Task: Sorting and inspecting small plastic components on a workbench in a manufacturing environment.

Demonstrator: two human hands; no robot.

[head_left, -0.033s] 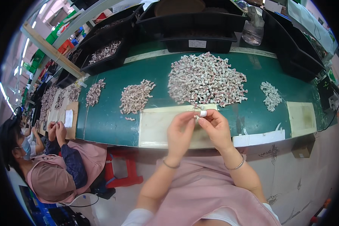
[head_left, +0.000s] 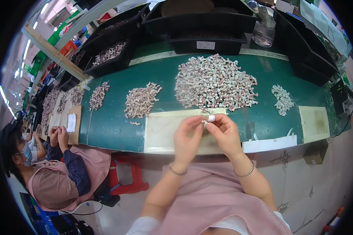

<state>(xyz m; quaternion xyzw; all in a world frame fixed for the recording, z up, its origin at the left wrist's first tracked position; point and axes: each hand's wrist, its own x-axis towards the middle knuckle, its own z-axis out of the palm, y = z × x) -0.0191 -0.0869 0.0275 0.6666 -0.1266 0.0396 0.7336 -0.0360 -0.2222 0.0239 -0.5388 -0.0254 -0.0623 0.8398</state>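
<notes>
Together, left hand [head_left: 187, 138] and right hand [head_left: 227, 135] angle inward; their grip pinches a small pale piece [head_left: 204, 122].

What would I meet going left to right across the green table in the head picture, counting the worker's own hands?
Narrow pinkish pile → wider pale-pink pile → left hand → right hand → little whitish pile → pale yellowish mat.

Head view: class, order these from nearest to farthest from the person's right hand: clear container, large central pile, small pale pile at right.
From the right hand:
1. Large central pile: just beyond it.
2. Small pale pile: to its right.
3. Clear container: far back, right.
</notes>
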